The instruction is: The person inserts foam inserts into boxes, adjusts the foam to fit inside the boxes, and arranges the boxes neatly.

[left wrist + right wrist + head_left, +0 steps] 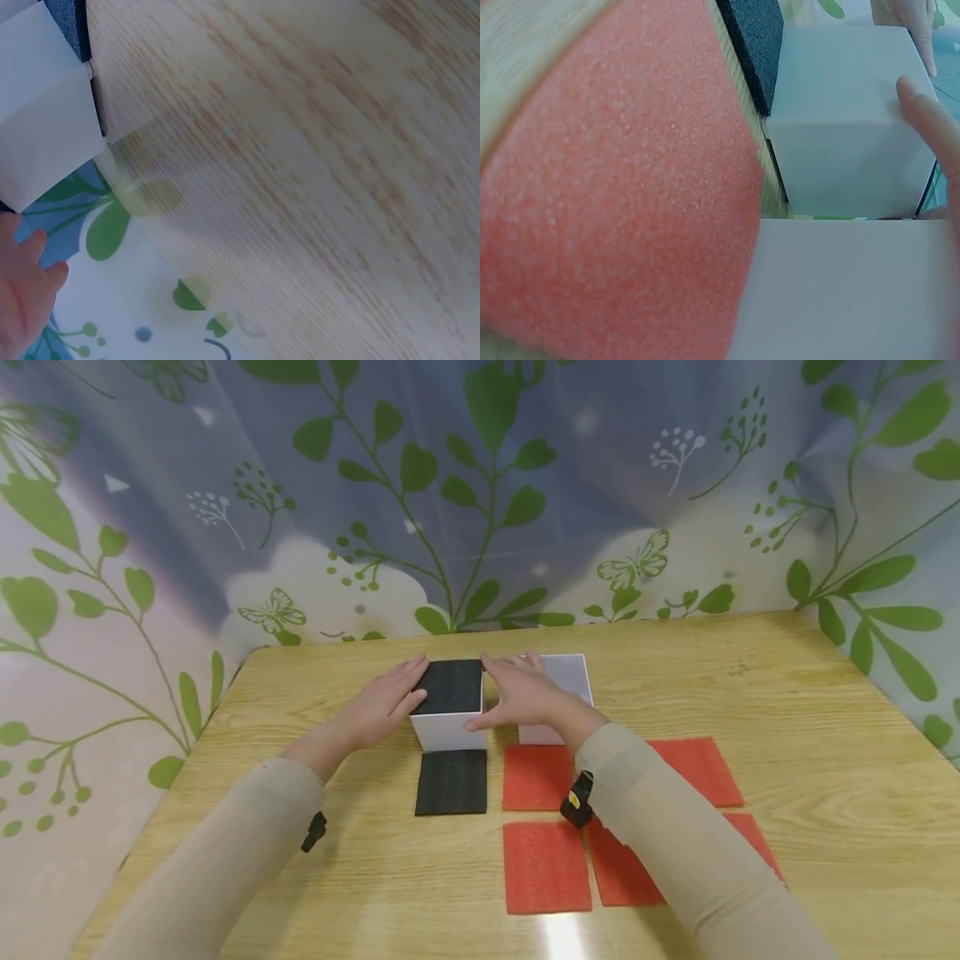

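1. While your left hand point(381, 703) and right hand point(527, 695) brace the black-topped box point(447, 732) straight-fingered, neither clenched, behind the black square point(452, 782), uneven pressure could skew it.
2. Being so near, your right hand might nudge the white box point(567, 672); contact there is unclear.

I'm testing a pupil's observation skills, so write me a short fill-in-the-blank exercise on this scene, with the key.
1. The left hand and right hand are at opposite sides of a box whose walls are ____.
2. The colour of the top pad on that box is ____.
3. The pads partly covered by the right forearm are ____.
4. In the head view, the second box stands to the ____ of the first.

Missing words: white; black; red; right.
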